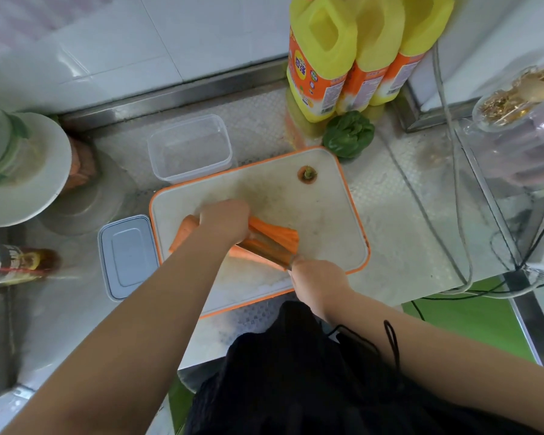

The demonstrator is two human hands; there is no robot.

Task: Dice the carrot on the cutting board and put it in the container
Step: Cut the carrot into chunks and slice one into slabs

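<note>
Your left hand [223, 219] presses curled fingers over the carrot [272, 232] lying mid cutting board [327, 199] — its long axis runs roughly ten to four o'clock. Your right hand [318, 282] grips the knife [264, 249] (blade along the strips). The clear container [190, 149] waits empty at eleven o'clock — lid [128, 257] beside the board.

Three yellow oil jugs [352, 54] with orange labels stand together at the back of the steel counter [399, 189], against the white tiled wall [123, 51]. A green leafy vegetable [348, 135] lies just in front of them. At the left sit a white plate [41, 171], a blurred bottle [16, 266] lying on its side and a flat container lid [128, 257]. On the right a clear jar [515, 105] holds golden bits, and cables [456, 189] trail over the counter's edge.
</note>
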